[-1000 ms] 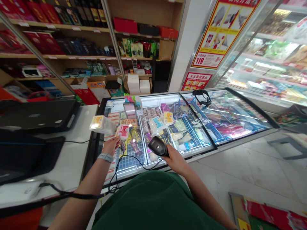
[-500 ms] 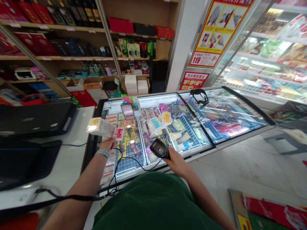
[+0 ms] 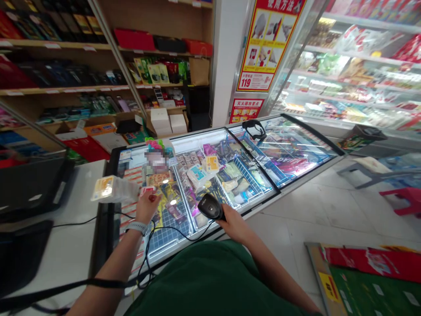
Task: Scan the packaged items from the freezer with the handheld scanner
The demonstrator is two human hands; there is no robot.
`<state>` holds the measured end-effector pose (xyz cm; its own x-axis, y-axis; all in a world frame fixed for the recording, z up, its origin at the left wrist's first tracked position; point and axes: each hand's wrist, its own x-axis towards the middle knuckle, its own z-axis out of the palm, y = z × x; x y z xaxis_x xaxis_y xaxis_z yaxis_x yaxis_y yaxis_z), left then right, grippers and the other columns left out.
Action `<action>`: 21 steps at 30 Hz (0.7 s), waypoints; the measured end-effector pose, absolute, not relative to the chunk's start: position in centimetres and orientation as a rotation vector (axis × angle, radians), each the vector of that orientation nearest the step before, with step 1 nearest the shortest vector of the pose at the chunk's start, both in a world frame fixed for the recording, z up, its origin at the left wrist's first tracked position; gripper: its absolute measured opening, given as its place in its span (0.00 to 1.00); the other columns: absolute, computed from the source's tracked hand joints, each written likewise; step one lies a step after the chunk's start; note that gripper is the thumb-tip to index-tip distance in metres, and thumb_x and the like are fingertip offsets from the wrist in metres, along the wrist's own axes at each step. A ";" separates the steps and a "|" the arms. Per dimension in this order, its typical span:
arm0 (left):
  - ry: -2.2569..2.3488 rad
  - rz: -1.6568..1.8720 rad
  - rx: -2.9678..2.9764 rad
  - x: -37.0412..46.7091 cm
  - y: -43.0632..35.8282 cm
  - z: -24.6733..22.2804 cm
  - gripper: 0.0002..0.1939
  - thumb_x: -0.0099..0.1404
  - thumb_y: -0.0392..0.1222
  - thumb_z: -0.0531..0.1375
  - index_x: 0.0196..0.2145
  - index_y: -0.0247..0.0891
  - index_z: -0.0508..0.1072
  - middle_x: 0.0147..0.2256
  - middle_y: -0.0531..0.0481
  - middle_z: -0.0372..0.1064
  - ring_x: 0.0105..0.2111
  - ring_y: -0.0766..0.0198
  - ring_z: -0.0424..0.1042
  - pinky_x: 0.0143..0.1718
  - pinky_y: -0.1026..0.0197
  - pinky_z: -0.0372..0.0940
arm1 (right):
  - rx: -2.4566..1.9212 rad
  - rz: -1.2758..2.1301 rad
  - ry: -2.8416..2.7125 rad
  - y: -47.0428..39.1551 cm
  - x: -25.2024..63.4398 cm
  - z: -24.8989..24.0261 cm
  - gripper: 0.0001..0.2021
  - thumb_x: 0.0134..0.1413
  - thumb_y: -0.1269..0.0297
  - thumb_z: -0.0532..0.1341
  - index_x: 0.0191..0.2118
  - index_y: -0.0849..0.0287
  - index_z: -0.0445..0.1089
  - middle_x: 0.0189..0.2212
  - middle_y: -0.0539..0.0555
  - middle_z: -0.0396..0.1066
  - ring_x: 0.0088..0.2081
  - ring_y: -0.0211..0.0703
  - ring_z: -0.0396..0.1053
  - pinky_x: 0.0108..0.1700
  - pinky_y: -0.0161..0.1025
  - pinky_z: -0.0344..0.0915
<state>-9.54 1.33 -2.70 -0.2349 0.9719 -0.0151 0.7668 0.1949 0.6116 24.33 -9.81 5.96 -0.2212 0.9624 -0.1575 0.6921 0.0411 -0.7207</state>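
While the lower left of the frame has a thick black cable (image 3: pixel 108 283) lying across the left forearm, a long row of clear packs with a yellow label at its end (image 3: pixel 113 189) sits just above, at the left end of the glass-topped freezer (image 3: pixel 278 189). A sideways knock from the left hand (image 3: pixel 147 207) could, I'd judge, spread or topple that row. Fingers bent and partly closed, this hand is at a red-labelled pack (image 3: pixel 148 189), mostly hidden behind it; whether it grips the pack or only touches it, I cannot tell. A loose grip might let the pack slide on the glass.

Near the centre, a thin black cord (image 3: pixel 194 240) loops beside the left wrist and runs towards the scanner; a caught loop could tug the tool aside or drag against packs. Blue-labelled (image 3: pixel 196 172) and yellow-labelled (image 3: pixel 212 163) packs lie together above it.

Just right of them and lower, the handheld barcode scanner (image 3: pixel 209 206) is raised over the freezer's front. Its head points to the upper left, its long axis slanting down rightwards into the right hand (image 3: pixel 234 223), which is closed around the handle.
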 end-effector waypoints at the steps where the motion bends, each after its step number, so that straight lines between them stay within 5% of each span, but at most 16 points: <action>1: 2.000 0.687 1.736 -8.5 2.0 -2.3 0.20 0.59 0.49 0.59 0.46 0.35 0.71 0.35 0.45 0.75 0.36 0.54 0.75 0.39 0.55 0.69 | -1.687 0.995 -1.940 -10.0 24.6 5.9 0.11 0.53 0.72 0.61 0.42 0.59 0.62 0.41 0.57 0.69 0.43 0.47 0.67 0.45 0.41 0.61; 4: 1.757 0.646 2.079 -5.8 4.6 -0.2 0.25 0.58 0.45 0.59 0.53 0.39 0.67 0.51 0.42 0.70 0.49 0.52 0.70 0.51 0.52 0.65 | -1.724 0.995 -1.880 -10.7 25.4 5.9 0.12 0.52 0.72 0.61 0.43 0.59 0.62 0.41 0.57 0.69 0.44 0.48 0.67 0.46 0.41 0.61; 9: 1.392 0.434 2.501 -2.0 9.7 4.4 0.34 0.55 0.36 0.62 0.60 0.37 0.62 0.57 0.39 0.64 0.58 0.49 0.61 0.60 0.50 0.55 | -1.786 0.985 -1.776 -11.8 26.4 5.9 0.11 0.53 0.72 0.60 0.42 0.59 0.63 0.41 0.57 0.70 0.45 0.48 0.68 0.47 0.41 0.61; 14: 1.182 0.177 2.692 1.3 13.1 6.5 0.39 0.48 0.29 0.65 0.59 0.40 0.65 0.56 0.40 0.66 0.57 0.48 0.63 0.58 0.50 0.57 | -1.788 0.958 -1.721 -12.5 27.1 5.5 0.11 0.53 0.72 0.60 0.43 0.60 0.63 0.43 0.58 0.70 0.45 0.49 0.68 0.47 0.42 0.62; 21: 1.174 0.044 2.756 4.1 15.2 6.8 0.28 0.45 0.33 0.68 0.47 0.44 0.75 0.44 0.42 0.73 0.46 0.50 0.71 0.49 0.55 0.62 | -1.807 0.950 -1.660 -13.0 27.6 5.4 0.13 0.53 0.72 0.61 0.45 0.60 0.64 0.43 0.58 0.70 0.46 0.49 0.68 0.48 0.42 0.62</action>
